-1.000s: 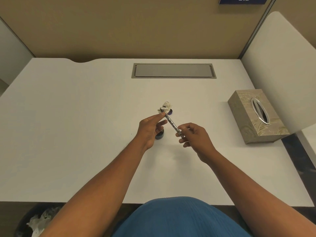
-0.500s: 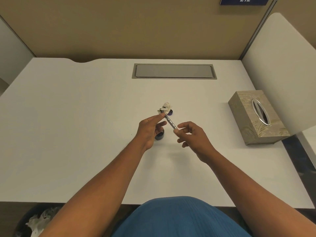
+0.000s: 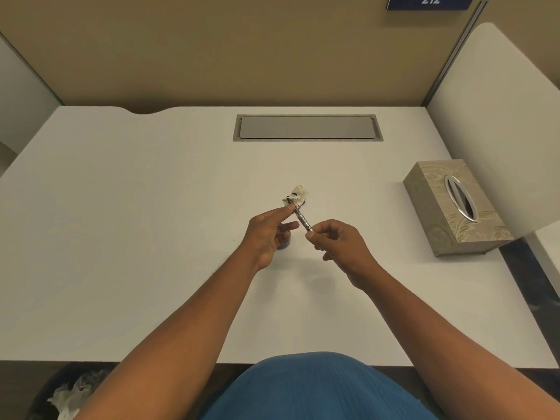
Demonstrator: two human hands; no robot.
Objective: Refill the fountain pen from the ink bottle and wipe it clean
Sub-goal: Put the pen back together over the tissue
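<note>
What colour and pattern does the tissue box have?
The tissue box is beige-gold with a pale leaf pattern; head view.

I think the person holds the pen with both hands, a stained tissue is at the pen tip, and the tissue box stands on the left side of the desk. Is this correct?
Not quite. In the head view the tissue box stands on the right side of the desk, not the left. The rest holds: the left hand and right hand both hold the pen, with the stained tissue at its tip.

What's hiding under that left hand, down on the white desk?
A small dark round object peeks out below the left hand, resting on the white desk. It may be the ink bottle, but the hand covers most of it, so I cannot be sure.
</note>
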